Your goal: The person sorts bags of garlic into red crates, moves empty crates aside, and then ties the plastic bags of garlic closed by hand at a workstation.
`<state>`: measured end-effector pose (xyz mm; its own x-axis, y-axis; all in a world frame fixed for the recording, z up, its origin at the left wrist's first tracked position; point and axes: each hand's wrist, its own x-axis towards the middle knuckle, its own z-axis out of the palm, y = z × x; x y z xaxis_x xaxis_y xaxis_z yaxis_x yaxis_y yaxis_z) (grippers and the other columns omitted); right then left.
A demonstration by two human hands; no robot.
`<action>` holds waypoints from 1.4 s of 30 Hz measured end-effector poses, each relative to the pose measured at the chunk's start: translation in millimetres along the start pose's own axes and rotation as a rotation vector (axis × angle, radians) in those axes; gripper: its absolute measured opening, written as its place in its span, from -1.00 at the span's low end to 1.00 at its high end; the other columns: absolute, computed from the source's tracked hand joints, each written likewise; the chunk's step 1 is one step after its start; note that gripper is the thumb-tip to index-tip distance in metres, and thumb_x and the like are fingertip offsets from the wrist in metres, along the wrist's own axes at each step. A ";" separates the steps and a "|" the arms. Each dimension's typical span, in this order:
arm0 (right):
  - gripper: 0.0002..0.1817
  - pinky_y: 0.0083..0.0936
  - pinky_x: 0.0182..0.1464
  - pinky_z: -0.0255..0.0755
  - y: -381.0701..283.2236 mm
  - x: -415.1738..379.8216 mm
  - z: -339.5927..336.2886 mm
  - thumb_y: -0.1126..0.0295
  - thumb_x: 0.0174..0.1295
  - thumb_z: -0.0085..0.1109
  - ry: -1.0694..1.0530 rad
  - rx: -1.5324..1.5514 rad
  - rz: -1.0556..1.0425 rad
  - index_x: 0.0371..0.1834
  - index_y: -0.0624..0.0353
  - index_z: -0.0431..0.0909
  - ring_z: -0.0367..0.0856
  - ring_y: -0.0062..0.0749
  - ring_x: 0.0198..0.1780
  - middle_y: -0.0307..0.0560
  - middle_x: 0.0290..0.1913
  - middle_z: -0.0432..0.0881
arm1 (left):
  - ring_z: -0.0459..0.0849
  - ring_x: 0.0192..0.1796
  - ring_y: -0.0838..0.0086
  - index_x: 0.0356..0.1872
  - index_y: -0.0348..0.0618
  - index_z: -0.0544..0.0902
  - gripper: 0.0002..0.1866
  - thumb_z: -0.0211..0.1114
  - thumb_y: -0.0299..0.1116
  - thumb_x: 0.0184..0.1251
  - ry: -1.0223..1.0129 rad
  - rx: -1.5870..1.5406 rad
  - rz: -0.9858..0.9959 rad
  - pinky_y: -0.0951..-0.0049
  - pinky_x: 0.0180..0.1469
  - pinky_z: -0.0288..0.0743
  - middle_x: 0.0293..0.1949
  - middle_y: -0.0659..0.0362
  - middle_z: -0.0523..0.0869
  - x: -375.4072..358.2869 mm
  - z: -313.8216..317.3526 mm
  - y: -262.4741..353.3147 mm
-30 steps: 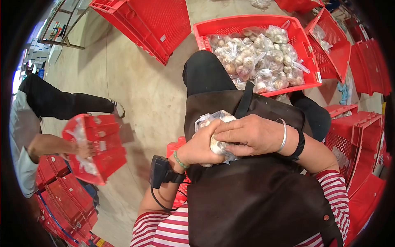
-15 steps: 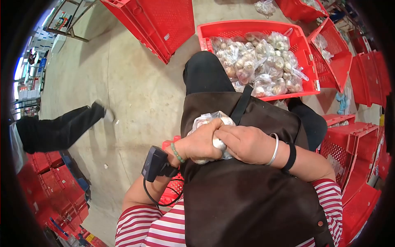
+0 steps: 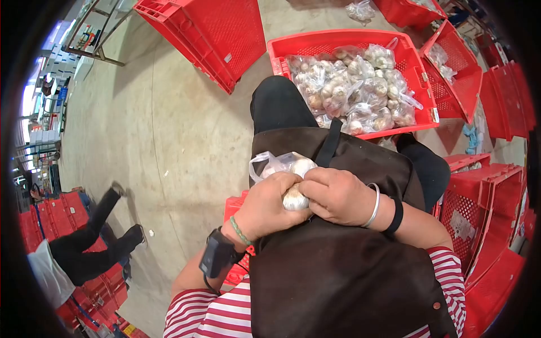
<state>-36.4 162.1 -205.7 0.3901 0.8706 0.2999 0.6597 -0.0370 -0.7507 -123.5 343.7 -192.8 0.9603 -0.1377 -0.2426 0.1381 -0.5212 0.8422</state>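
Note:
A clear plastic bag of garlic (image 3: 276, 163) rests on the dark brown apron (image 3: 315, 270) over my lap. My left hand (image 3: 265, 207) curls around the bag's near side, thumb towards the top. Fingers of my right hand (image 3: 338, 197) are pinched against the bag from the other side, and the two hands meet. Between them a white garlic bulb (image 3: 295, 200) shows. A loose handle of the bag sticks out beyond my left hand. What exactly the right fingertips grip is partly hidden.
Just beyond my knees stands a red crate (image 3: 352, 35) full of bagged garlic (image 3: 360, 84). Another red crate (image 3: 225, 39) stands on the concrete floor (image 3: 180, 129) to its left. More red crates (image 3: 476, 197) line the right. A person (image 3: 84, 259) walks at left.
My hands have shifted slightly around the bag, and its handle and one bulb now show more. The person at left has moved nearer, towards the bottom of the view.

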 end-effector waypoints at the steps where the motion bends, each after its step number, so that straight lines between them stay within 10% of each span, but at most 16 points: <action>1: -0.75 -0.30 -0.31 0.54 -3.0 1.9 -1.3 0.62 -0.02 0.12 0.030 -0.045 -0.006 -0.21 0.24 0.51 0.58 -0.08 -0.29 -0.02 -0.29 0.53 | 0.68 -0.14 0.12 -0.15 -0.26 0.61 -0.53 0.51 -0.24 -0.09 0.075 0.122 0.004 0.27 -0.08 0.54 -0.24 -0.05 0.67 -0.7 0.9 4.7; 8: -0.67 -0.34 -0.03 0.46 21.3 -4.7 7.6 0.67 0.00 0.05 0.243 0.217 0.337 -0.11 0.25 0.52 0.54 -0.09 -0.11 0.05 -0.09 0.52 | 0.65 -0.18 0.09 -0.18 -0.23 0.55 -0.53 0.53 -0.29 -0.14 0.206 0.077 0.085 0.26 -0.08 0.53 -0.29 0.00 0.62 0.1 3.4 -5.5; 17: -0.77 -0.21 -0.02 0.49 20.6 -9.0 4.8 0.60 0.06 0.14 -0.001 0.244 0.183 -0.18 0.19 0.58 0.58 0.00 -0.09 0.03 -0.21 0.59 | 0.65 -0.10 0.17 -0.09 -0.26 0.50 -0.47 0.53 -0.34 -0.12 0.094 0.007 -0.026 0.31 -0.03 0.51 -0.15 -0.03 0.62 -8.3 6.6 -4.5; 21: -0.78 -0.25 -0.05 0.50 34.2 -18.1 1.1 0.53 0.10 0.20 0.145 -0.105 0.245 -0.15 0.22 0.58 0.59 0.01 -0.08 0.04 -0.17 0.60 | 0.59 0.00 0.42 -0.09 -0.21 0.52 -0.50 0.55 -0.42 -0.11 0.061 -0.380 -0.088 0.42 0.10 0.45 -0.09 0.15 0.61 -12.1 -0.1 -22.7; 23: -0.66 -0.27 0.01 0.49 27.9 -19.0 -3.2 0.33 0.16 0.31 0.010 0.354 0.470 -0.03 0.23 0.56 0.59 -0.01 -0.04 0.07 -0.11 0.59 | 0.56 0.05 0.41 -0.09 -0.22 0.53 -0.52 0.54 -0.43 -0.08 0.025 -0.588 -0.072 0.41 0.15 0.42 -0.06 0.15 0.59 -15.4 -1.4 -22.5; 28: -0.40 -0.25 -0.01 0.48 19.5 -17.1 12.3 0.07 0.00 0.45 -0.042 0.092 0.150 -0.01 0.27 0.52 0.59 0.01 -0.06 0.07 -0.11 0.58 | 0.49 0.10 0.41 -0.20 -0.20 0.56 -0.67 0.46 -0.57 0.00 0.030 -1.176 -0.087 0.42 0.20 0.33 -0.06 0.14 0.55 -18.8 -2.2 -13.3; 37: -0.74 -0.43 -0.12 0.50 34.1 -15.6 21.5 0.35 0.04 0.33 0.036 0.407 0.409 -0.21 0.24 0.64 0.66 -0.20 -0.20 0.04 -0.25 0.67 | 0.56 -0.17 0.50 -0.22 -0.23 0.58 -0.84 0.30 -0.54 0.16 0.361 -0.123 -0.122 0.49 -0.07 0.45 -0.23 0.21 0.61 -10.1 6.0 -17.8; 39: -0.77 -0.47 -0.13 0.48 36.1 -21.9 24.9 0.38 0.12 0.32 0.056 0.660 0.375 -0.18 0.24 0.64 0.64 -0.42 -0.22 -0.04 -0.28 0.67 | 0.58 -0.22 0.59 -0.15 -0.26 0.54 -0.88 0.19 -0.53 0.31 0.316 -0.969 -0.219 0.55 -0.09 0.48 -0.23 0.21 0.62 -11.9 4.2 0.2; 42: -0.78 -0.52 -0.20 0.44 40.2 -21.4 22.7 0.31 0.24 0.26 0.043 0.768 0.506 -0.20 0.25 0.61 0.51 -0.59 -0.33 -0.13 -0.41 0.61 | 0.60 -0.19 0.58 -0.13 -0.27 0.54 -0.88 0.12 -0.55 0.36 0.342 -0.984 -0.227 0.51 -0.09 0.52 -0.21 0.18 0.64 -6.5 11.2 -15.7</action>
<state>-32.8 153.1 -255.7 0.5494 0.8199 -0.1608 -0.1982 -0.0590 -0.9784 -134.6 343.4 -209.8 0.8834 0.2006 -0.4236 0.3109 0.4256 0.8498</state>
